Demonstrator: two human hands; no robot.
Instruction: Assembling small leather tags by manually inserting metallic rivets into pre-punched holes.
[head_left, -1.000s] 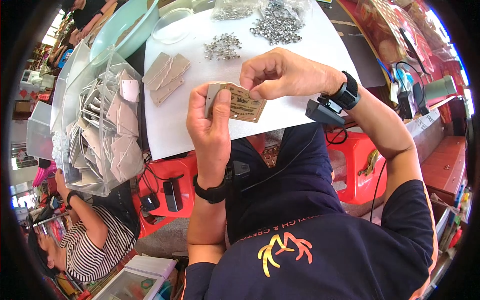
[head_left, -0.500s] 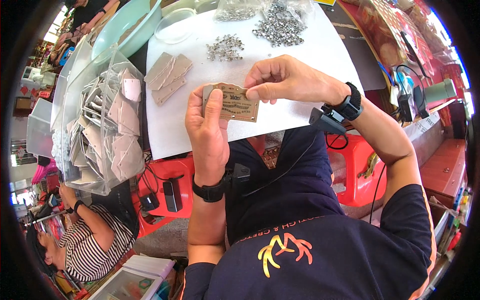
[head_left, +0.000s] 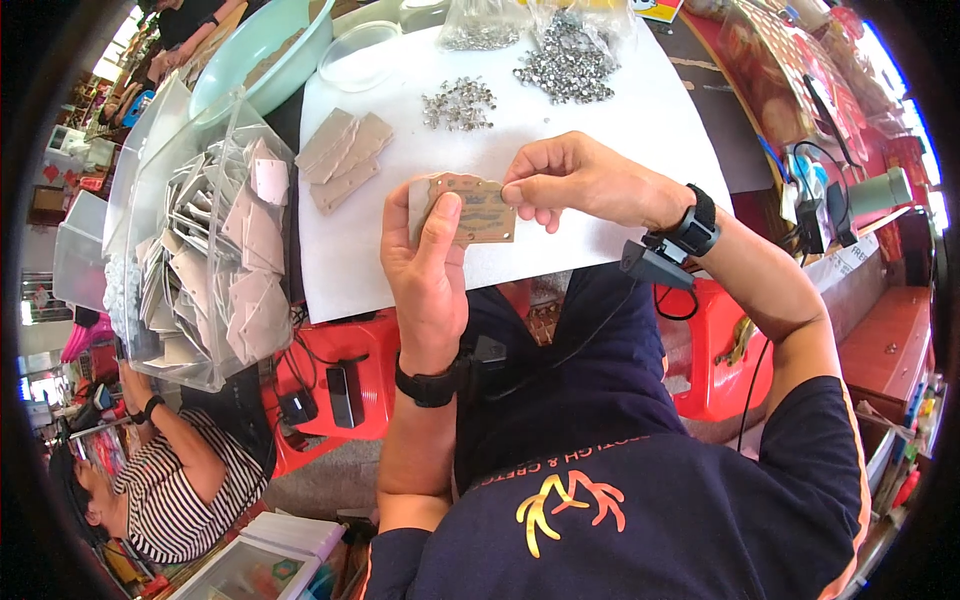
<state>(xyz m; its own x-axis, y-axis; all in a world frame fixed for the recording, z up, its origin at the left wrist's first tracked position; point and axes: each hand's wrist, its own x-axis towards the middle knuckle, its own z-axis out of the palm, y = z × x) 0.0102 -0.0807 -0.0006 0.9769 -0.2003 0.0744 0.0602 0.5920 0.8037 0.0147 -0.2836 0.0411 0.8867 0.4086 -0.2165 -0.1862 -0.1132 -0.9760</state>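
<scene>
A brown printed card (head_left: 487,222) with a scalloped upper edge and small holes or studs near its corners is held above the near part of the white table. My left hand (head_left: 428,262) grips it by its left side, thumb across the front. At the card's upper right corner, my right hand (head_left: 580,178) has its thumb and index finger pinched; whatever lies between the fingertips is too small to make out. Beyond the hands lies a small heap of metal studs (head_left: 460,103). To the left of it are several plain brown-grey cards (head_left: 345,158) in an overlapping pile.
A clear plastic box (head_left: 215,375) full of similar cards stands left of the white sheet (head_left: 640,130). Behind are a pale green basin (head_left: 215,85), a round clear lid (head_left: 360,55) and plastic bags with more studs (head_left: 565,70). A person in a striped shirt (head_left: 195,490) sits at lower left.
Both hands and the card have shifted slightly right and down in the picture. The card has tilted, and my right fingers stay pinched at its upper right corner.
</scene>
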